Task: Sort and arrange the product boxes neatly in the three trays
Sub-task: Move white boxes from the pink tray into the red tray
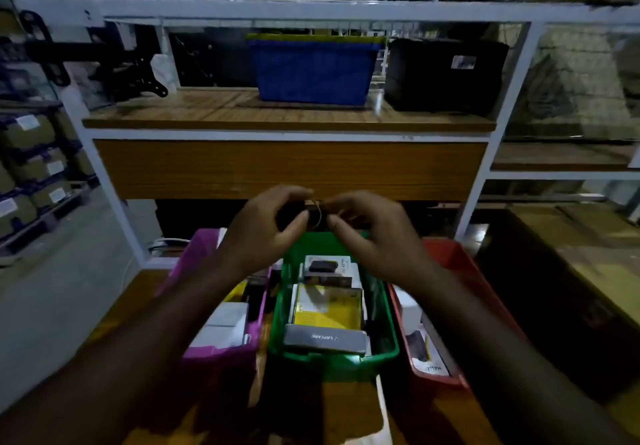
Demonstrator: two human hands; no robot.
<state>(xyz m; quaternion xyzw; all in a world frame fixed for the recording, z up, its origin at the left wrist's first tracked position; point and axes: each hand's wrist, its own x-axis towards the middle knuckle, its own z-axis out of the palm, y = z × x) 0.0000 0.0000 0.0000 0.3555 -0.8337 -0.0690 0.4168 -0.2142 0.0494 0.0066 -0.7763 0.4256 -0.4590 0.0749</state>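
Held item: a small dark box (313, 214), detail lost in dim light, pinched between both sets of fingers (300, 217) above the far end of the green tray (388, 349). Left hand (266, 233) closes on its left side, thumb and fingertips curled round it; right hand (367, 233) closes on its right side likewise. Below, three trays stand side by side on the desk (138, 302). Pink tray (204, 254), left: white boxes (225, 323) and a dark upright item, partly hidden by the left forearm. Green tray, centre: a grey LAPCARE box (325, 339) at the near end, a yellow box (329, 306) behind it, a white box (330, 268) with a dark picture further back. Red tray (464, 271), right: a white box and a dark-printed box (424, 351) at the near end, the remainder hidden by the right forearm. Status, judged: most boxes are already in trays, stacked loosely rather than squared; the held box awaits placing and the rows want tidying.
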